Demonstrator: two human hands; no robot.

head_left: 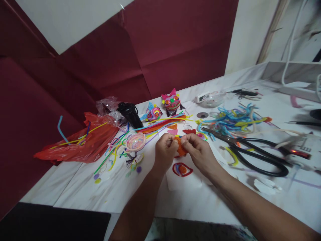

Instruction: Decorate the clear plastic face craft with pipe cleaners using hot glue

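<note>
The fingers [172, 141] of the left hand [165, 151] are closed on the left edge of a small orange felt piece [181, 149], and the fingertips of the right hand [199, 152] are pinched on its upper right edge. The piece is thus held between both hands, a little above the bench [75, 187], and both hands are equally near to it; neither is free. The piece is seen almost edge to edge between the two grips, and its longer side seems to run downward from the fingertips, toward the person, though part of it is hidden by the thumbs.

Directly below the hands, on a white sheet [183, 180], a red and orange coiled shape [182, 169] is laid. Just beyond the hands, small felt cutouts in pink and red [181, 130] are placed. To the right, well apart from the right hand, large black scissors [253, 152] are lying with the blades pointed toward the hands, beside a pile of blue and yellow pipe cleaners [233, 120]. To the left, a pink coiled bowl [135, 141] and a red plastic bag [82, 142] are seen. Two finished colourful figures [163, 107] are standing at the far side.
</note>
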